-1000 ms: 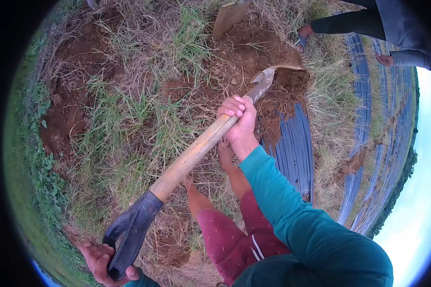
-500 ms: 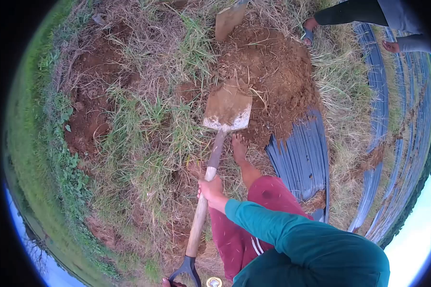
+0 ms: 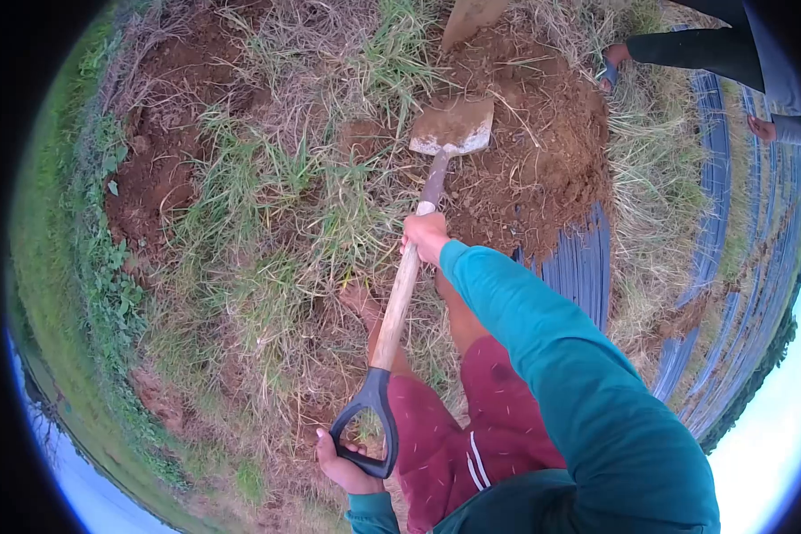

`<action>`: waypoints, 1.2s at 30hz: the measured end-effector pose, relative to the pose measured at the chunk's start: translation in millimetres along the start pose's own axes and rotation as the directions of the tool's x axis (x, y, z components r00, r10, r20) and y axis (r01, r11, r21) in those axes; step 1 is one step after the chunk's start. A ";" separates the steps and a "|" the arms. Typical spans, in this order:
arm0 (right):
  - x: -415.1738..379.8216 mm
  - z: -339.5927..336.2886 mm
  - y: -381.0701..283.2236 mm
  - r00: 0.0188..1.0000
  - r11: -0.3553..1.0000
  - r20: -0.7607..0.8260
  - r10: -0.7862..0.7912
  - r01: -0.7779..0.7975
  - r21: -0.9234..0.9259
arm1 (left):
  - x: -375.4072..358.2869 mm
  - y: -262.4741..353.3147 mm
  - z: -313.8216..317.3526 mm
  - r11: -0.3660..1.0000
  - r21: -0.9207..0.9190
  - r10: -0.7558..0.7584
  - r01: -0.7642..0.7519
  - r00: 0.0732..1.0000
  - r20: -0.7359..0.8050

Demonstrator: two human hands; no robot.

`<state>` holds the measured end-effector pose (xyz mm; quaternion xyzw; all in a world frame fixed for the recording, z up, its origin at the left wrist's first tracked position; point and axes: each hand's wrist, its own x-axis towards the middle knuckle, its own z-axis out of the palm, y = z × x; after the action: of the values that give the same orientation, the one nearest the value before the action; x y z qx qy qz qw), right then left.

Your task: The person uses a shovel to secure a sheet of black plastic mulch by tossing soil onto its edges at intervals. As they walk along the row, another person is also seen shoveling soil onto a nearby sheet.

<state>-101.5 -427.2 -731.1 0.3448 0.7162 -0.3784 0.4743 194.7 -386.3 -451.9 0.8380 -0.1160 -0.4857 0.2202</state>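
Note:
A shovel reaches from the lower left up to the soil. Its black D-shaped grip is held by my left hand, fingers passing through the opening. Farther up, my right hand is wrapped round the wooden shaft. The metal blade, caked with brown dirt, lies at the left side of a patch of loose brown soil; its tip meets the soil and cannot be made out clearly. My bare feet are on the grass beneath the shaft.
Another shovel blade shows at the top edge. At the upper right stands another person, with a sandalled foot near the soil. Dark plastic sheeting lies right of my legs, and long plastic-covered rows run beyond it.
The shovel and my right hand have moved up and right in view, the blade farther into the soil patch. My left hand and the whole grip have come into view.

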 end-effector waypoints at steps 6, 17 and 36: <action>14.1 9.7 54.3 0.921 0.895 0.359 -0.151 -0.027 0.446 | 90.4 -44.2 -38.4 0.797 0.223 0.536 -0.561 0.828 0.166; -220.0 -10.8 -13.4 0.728 0.325 0.492 -0.477 -0.374 0.869 | -63.9 211.5 -98.5 -0.305 -0.152 0.769 -0.940 -0.338 0.543; -301.2 -475.1 484.3 0.793 0.745 -0.244 0.558 -0.349 0.569 | -185.3 302.1 145.2 -0.660 -0.133 0.298 -0.740 -0.419 0.858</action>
<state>206.7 175.6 -426.7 0.6912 0.5665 -0.3405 0.2922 -17.9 -612.6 -227.7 0.1482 -0.9758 -0.1451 0.0700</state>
